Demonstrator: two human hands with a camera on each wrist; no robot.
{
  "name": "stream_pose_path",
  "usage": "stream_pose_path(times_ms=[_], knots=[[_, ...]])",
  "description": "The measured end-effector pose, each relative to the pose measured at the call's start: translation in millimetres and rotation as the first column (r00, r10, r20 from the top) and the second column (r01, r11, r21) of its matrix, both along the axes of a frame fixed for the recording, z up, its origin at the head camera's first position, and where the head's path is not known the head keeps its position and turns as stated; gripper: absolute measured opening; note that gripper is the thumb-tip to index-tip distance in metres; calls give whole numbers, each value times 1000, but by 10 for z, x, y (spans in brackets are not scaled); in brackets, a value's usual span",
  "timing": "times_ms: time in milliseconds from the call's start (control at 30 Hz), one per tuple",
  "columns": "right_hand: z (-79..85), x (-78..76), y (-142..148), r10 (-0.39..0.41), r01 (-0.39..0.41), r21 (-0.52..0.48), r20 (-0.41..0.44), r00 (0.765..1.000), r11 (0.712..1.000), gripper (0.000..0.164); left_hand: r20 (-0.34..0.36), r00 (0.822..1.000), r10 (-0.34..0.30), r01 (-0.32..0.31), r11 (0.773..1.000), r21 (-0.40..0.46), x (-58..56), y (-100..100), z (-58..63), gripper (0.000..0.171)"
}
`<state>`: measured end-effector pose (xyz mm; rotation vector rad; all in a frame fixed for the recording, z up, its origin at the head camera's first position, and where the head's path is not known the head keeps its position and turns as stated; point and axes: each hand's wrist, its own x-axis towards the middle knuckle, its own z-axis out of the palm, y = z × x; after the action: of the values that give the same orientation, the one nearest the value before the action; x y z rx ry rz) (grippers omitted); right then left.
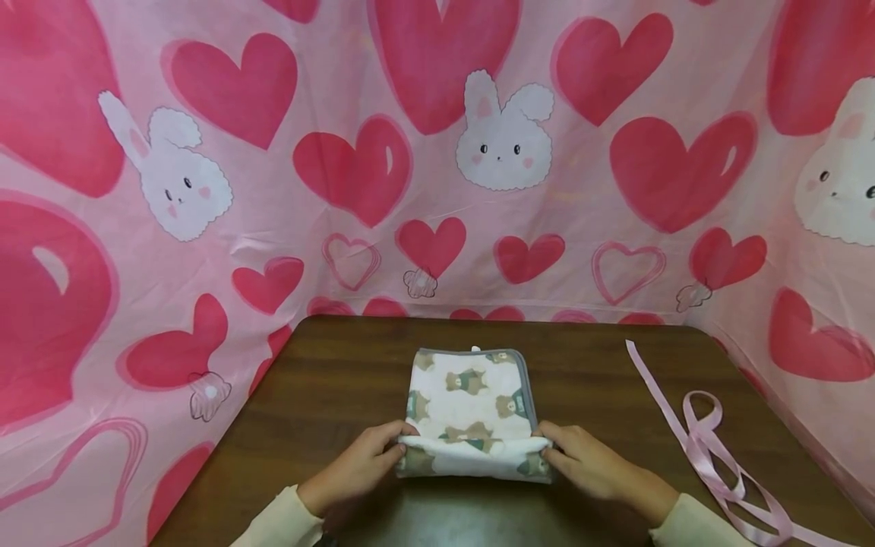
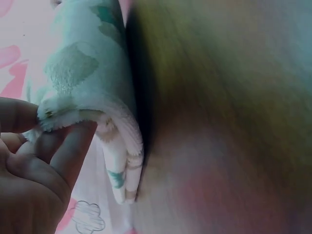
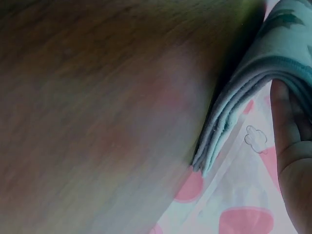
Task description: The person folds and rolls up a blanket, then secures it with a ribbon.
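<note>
We are finding the left hand [image 1: 365, 462] pinching the near-left corner of a folded cloth [image 1: 472, 406]. The cloth is lying midway between the surface's [image 1: 328, 380] side edges. We are judging it light, soft, unbreakable and springy at its layered folds, and are favouring both near corners as holds. The right hand [image 1: 591, 462] is pinching the near-right one. A ribbon [image 1: 699, 456] is lying near the right edge.

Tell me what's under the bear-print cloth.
The brown table supports the bear-print cloth; fingers of the left hand and right hand reach under its near fold. Anything beneath the rest is hidden.
</note>
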<state>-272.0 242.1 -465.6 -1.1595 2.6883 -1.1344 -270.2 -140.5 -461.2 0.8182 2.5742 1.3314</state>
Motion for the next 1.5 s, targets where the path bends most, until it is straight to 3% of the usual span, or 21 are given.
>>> stream_pose_path(times_ms=[233,467,733,967,1167,1333,1400,1500], knots=[[-7,-68,-30,-33,39,-54,121,992,998,10,72,997,37,-40,999,37,-84,-7,-62,17],[-39,-171,-42,-72,100,-105,240,968,989,7,3,997,75,-75,997,14,-216,19,-134,18],[-150,-212,-60,-29,85,-115,420,907,990,9,-69,994,82,-86,995,-48,-258,93,-197,20],[-198,-252,-88,-46,167,-179,537,843,969,13,-24,996,90,-92,993,-74,-301,89,-231,19],[-178,-254,-32,-65,173,-161,524,849,972,12,48,997,55,-54,998,-35,-240,129,-199,20],[-192,-238,-3,-61,156,-132,543,838,979,13,22,998,57,-55,994,-90,-193,158,-212,19],[-199,-239,-8,-62,145,-117,529,847,983,13,2,998,64,-63,991,-120,-192,162,-223,18],[-184,-249,-23,-98,145,-70,449,888,987,13,-35,997,67,-72,985,-158,-201,167,-217,19]])
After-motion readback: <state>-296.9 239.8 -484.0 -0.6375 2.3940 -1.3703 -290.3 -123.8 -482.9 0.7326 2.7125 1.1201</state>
